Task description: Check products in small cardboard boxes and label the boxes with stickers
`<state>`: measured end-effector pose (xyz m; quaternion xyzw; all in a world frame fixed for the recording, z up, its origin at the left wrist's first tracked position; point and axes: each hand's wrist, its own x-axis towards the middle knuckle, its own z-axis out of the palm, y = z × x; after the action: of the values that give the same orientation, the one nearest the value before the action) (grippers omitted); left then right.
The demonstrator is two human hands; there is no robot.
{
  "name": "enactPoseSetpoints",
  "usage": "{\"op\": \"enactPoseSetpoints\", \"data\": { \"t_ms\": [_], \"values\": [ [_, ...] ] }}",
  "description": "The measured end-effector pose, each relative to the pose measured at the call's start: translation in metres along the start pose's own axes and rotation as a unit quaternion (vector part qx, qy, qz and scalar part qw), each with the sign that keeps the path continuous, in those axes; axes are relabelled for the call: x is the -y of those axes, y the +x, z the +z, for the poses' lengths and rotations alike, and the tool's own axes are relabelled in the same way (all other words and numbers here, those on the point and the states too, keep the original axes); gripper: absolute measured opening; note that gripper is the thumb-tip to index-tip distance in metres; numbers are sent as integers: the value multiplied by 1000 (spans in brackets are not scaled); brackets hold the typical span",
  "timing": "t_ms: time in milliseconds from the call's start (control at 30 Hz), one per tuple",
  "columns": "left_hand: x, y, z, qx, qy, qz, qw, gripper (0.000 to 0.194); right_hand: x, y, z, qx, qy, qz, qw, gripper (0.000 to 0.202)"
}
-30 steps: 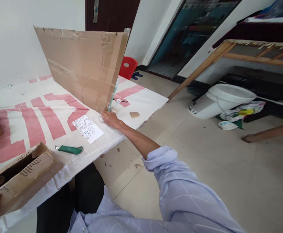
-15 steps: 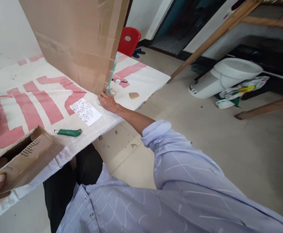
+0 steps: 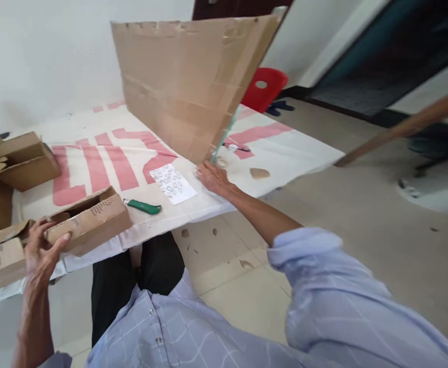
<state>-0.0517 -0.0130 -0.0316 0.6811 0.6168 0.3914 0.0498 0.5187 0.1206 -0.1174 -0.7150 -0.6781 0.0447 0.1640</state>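
Observation:
My left hand (image 3: 43,248) grips the end of a long, narrow, open-topped cardboard box (image 3: 97,225) at the table's front edge, thumb on the near wall. My right hand (image 3: 211,178) has its fingers closed at the bottom near corner of a large cardboard panel (image 3: 174,82), which stands tilted on the table. A pale green strip (image 3: 226,134) runs along the panel's edge above that hand. Beside the fingers lies what looks like a roll of clear tape (image 3: 221,162), partly hidden. Between my hands are a green utility knife (image 3: 143,206) and a white paper with small drawn shapes (image 3: 173,184).
More cardboard boxes (image 3: 26,163) stand on the left of the cloth-covered table (image 3: 304,153). A cardboard scrap (image 3: 260,173) lies right of my right hand. Behind the table is a red chair (image 3: 265,89). A wooden post (image 3: 400,127) slants at the right. Scraps litter the floor.
The view has swung left and up, showing more boxes and the panel's top edge. My left hand is now fully in view on the narrow box. My right hand stays at the panel's corner.

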Motion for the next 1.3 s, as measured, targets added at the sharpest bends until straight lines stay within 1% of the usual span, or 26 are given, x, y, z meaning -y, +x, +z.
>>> {"op": "enactPoseSetpoints", "data": {
  "t_ms": [33,100,133,200,233,300,367,433,467,500,533,600,633,733,833,933,1033,1133,1233,1300],
  "values": [
    [1,-2,0,17,-17,-19,1000,57,1,-4,1,-13,14,-7,1000,27],
    [-1,-4,-1,46,-43,-36,997,62,6,-9,3,-91,120,-32,988,25],
    [-4,-5,-1,63,-49,-32,996,64,12,-10,3,-115,164,-54,978,26],
    [-9,-6,-2,79,-59,-18,995,71,36,-14,2,-128,212,-101,964,32],
    [-12,-8,-2,80,-63,-13,995,74,53,-17,-1,-119,224,-126,959,35],
    [-15,-11,-3,76,-70,-7,995,79,98,-27,-11,-88,245,-183,948,37],
    [-19,-17,-4,73,-73,-8,995,81,148,-42,-26,-33,298,-264,917,38],
    [-22,-26,-5,73,-75,-12,994,83,193,-62,-40,11,313,-346,885,44],
    [-24,-31,-6,73,-76,-13,994,85,211,-72,-46,27,310,-382,870,46],
    [-26,-36,-7,74,-78,-12,994,87,225,-84,-50,38,303,-414,857,44],
    [-27,-42,-9,77,-82,-9,994,90,234,-95,-51,43,292,-444,846,37],
    [-28,-53,-13,88,-92,-4,992,96,242,-118,-50,44,259,-486,834,21],
    [-28,-59,-15,94,-97,-5,991,99,242,-128,-47,43,242,-499,831,19],
    [-26,-70,-19,111,-105,-18,988,106,234,-152,-36,42,206,-516,830,18],
    [-22,-74,-19,128,-123,-26,984,108,230,-160,-30,18,178,-531,829,18],
    [-19,-74,-16,130,-135,-26,982,106,239,-152,-30,-1,178,-532,828,22],
    [-16,-75,-12,124,-136,-23,983,108,258,-133,-34,16,192,-523,831,30],
    [-14,-77,-11,124,-138,-20,982,108,281,-112,-37,69,148,-531,831,25],
    [-16,-78,-12,135,-143,-9,980,103,300,-96,-38,130,54,-537,832,22],
    [-19,-76,-14,145,-145,5,979,100,309,-89,-39,157,-14,-534,831,22]
  ]
}}
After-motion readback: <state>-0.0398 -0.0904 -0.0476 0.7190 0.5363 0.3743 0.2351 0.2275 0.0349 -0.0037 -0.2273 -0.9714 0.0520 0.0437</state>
